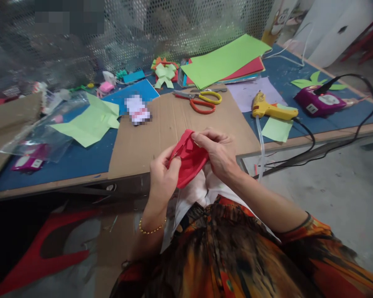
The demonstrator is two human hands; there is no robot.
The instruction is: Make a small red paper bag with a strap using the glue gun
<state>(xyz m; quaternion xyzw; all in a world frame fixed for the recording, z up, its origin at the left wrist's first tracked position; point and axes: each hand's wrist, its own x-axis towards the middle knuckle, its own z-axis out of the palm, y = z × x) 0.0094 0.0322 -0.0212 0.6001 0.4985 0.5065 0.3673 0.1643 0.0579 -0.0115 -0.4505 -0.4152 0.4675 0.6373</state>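
Between my hands is a red folded sheet point(191, 163), soft-looking like cloth or foam; I cannot tell which. It is held over my lap, just off the table's front edge. My left hand point(164, 171) pinches its left edge between thumb and fingers. On the upper right edge, my right hand point(216, 149) grips it with the thumb on top and the fingers curled behind. A sheet of brown cardboard point(149, 145) lies on the table beyond. Scissors point(202, 101) with red and yellow handles rest on its far side.
A yellow glue gun point(273, 108) lies on the right, its cord running to a purple power socket point(318, 101). Green paper sheets point(226, 60) are stacked at the back. Cut green paper point(91, 118) and a plastic bag point(46, 128) are on the left. A perforated metal panel point(180, 29) stands behind.
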